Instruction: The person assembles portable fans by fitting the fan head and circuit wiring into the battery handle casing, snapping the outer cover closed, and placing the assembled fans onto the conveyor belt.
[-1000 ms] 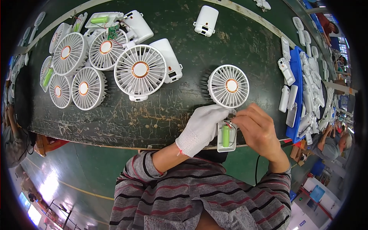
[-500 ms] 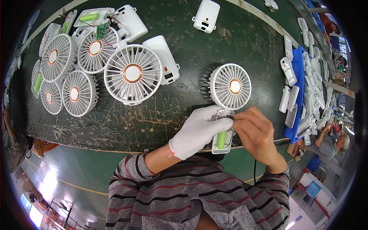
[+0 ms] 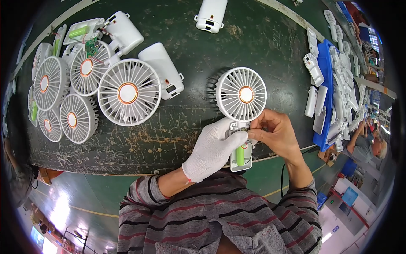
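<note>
A white handheld fan with a copper-coloured ring lies in front of me, its opened handle pointing toward me. Inside that handle sits a green battery cell with thin wires, and a small circuit board shows partly near the neck. My left hand, in a white knit glove, is closed round the handle, thumb over its top. My bare right hand is closed at the right side of the neck, thumb and fingers pinched beside the board. Whatever is between those fingertips is hidden.
Several white fans are heaped at the left, some with batteries and a green circuit board exposed. White casings lie beside them, and another casing rests farther back. A blue bin of white parts stands at the right.
My right hand has shifted up toward the fan's neck, and its fingers now pinch beside the board. The left hand keeps its hold. The whole view has shifted slightly.
</note>
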`<state>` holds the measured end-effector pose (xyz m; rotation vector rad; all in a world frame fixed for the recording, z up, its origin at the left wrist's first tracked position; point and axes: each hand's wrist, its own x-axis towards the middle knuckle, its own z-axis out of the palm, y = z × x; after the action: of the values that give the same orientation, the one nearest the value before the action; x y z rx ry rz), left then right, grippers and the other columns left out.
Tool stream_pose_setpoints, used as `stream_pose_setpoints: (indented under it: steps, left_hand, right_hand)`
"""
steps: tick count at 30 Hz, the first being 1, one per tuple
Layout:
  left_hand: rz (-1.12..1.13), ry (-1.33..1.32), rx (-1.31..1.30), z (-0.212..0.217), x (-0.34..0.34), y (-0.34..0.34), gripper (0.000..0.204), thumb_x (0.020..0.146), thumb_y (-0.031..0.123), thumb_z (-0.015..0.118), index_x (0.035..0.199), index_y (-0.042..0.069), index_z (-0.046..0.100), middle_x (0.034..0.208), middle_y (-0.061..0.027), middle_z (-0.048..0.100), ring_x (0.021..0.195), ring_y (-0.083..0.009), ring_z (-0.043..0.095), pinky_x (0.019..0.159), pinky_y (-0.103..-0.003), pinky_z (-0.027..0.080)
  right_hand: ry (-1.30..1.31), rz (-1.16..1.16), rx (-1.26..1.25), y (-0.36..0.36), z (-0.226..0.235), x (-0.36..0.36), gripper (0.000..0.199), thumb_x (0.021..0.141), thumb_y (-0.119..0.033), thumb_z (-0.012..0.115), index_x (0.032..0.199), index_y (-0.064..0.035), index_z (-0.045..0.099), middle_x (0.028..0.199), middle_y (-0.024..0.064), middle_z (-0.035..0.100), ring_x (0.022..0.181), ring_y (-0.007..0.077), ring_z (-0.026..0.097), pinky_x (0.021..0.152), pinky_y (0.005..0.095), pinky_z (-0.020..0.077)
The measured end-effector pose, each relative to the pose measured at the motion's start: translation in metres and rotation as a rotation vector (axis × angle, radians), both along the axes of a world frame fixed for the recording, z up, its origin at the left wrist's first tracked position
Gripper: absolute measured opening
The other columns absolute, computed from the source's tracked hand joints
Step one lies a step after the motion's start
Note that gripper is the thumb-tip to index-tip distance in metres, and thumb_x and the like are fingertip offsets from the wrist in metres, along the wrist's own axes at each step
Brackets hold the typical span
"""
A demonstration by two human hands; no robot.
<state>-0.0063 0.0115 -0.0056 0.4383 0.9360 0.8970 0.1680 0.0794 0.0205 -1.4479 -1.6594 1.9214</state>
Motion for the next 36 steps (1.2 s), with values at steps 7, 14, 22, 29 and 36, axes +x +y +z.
stream_pose_setpoints:
  steps: [7, 14, 22, 29, 36]
  left_hand:
    - [0.065, -0.257, -0.062, -0.013, 0.003, 0.002, 0.028, 0.091, 0.004, 0.043, 0.116, -0.01, 0.046, 0.099, -0.0195, 0.061, 0.089, -0.025, 0.065, 0.076, -0.033, 0.055]
    - [0.12, -0.272, -0.031, -0.015, 0.006, -0.004, 0.028, 0.092, 0.006, 0.042, 0.114, -0.01, 0.046, 0.101, -0.0196, 0.059, 0.091, -0.0249, 0.064, 0.078, -0.035, 0.055]
    - [0.282, -0.281, -0.19, 0.011, 0.017, 0.004, 0.025, 0.093, 0.013, 0.048, 0.107, -0.007, 0.052, 0.094, -0.0141, 0.062, 0.076, -0.0209, 0.066, 0.066, -0.03, 0.057]
    - [0.346, -0.268, -0.092, 0.002, 0.023, -0.004, 0.028, 0.095, 0.015, 0.044, 0.111, -0.009, 0.047, 0.097, -0.0187, 0.06, 0.081, -0.0281, 0.066, 0.07, -0.037, 0.058]
    - [0.437, -0.359, -0.074, 0.004, 0.017, -0.004, 0.028, 0.096, 0.013, 0.043, 0.115, -0.008, 0.044, 0.104, -0.0244, 0.059, 0.092, -0.0325, 0.063, 0.08, -0.045, 0.054]
  right_hand:
    - [0.009, 0.016, -0.079, 0.013, -0.005, -0.004, 0.012, 0.079, -0.004, 0.071, 0.081, -0.0011, 0.059, 0.074, -0.003, 0.058, 0.067, 0.0018, 0.05, 0.059, 0.0179, 0.0412]
    - [-0.03, 0.047, -0.051, 0.01, -0.002, -0.009, 0.012, 0.081, -0.005, 0.069, 0.081, -0.0019, 0.058, 0.072, -0.0034, 0.056, 0.065, 0.0021, 0.049, 0.058, 0.0188, 0.04]
    - [0.034, 0.073, 0.004, 0.012, -0.002, -0.009, 0.016, 0.081, -0.011, 0.07, 0.081, -0.001, 0.057, 0.073, -0.0018, 0.058, 0.066, 0.0042, 0.049, 0.059, 0.0213, 0.0418]
    - [0.036, 0.193, 0.068, 0.023, -0.013, -0.003, 0.016, 0.08, -0.013, 0.071, 0.087, -0.0039, 0.06, 0.077, -0.0017, 0.06, 0.07, 0.0038, 0.053, 0.06, 0.0201, 0.0417]
    - [-0.709, 0.003, 1.392, 0.093, -0.003, 0.063, 0.036, 0.074, -0.015, 0.072, 0.106, -0.0046, 0.058, 0.099, 0.0152, 0.062, 0.088, 0.0294, 0.06, 0.074, 0.037, 0.0492]
